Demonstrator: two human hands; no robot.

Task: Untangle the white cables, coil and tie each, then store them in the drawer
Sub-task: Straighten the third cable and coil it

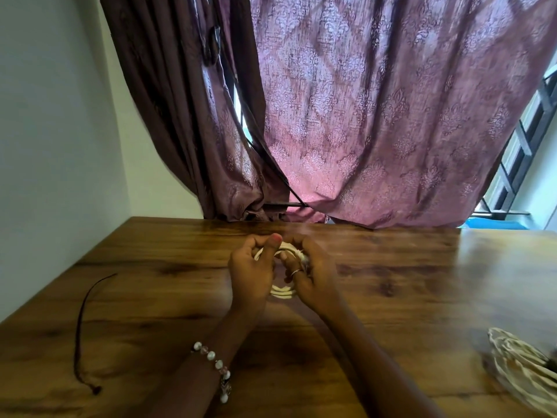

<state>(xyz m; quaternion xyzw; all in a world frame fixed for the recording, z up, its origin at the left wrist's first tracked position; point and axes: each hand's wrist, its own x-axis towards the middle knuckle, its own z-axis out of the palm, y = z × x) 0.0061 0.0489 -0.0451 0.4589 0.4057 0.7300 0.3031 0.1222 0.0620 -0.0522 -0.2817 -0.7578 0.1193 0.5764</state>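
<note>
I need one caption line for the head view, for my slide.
Both hands, left and right, grip a coiled white cable above a wooden table.

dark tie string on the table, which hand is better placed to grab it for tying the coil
Left. The dark string lies on the left hand's side; the right hand is farther off. Both hold the white cable coil, so the right must keep its grip.

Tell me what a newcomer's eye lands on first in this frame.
At the centre of the brown wooden table, the left hand and right hand grip a coiled white cable. Behind hangs a large patterned mauve curtain. A thin dark cord lies on the table's left.
</note>
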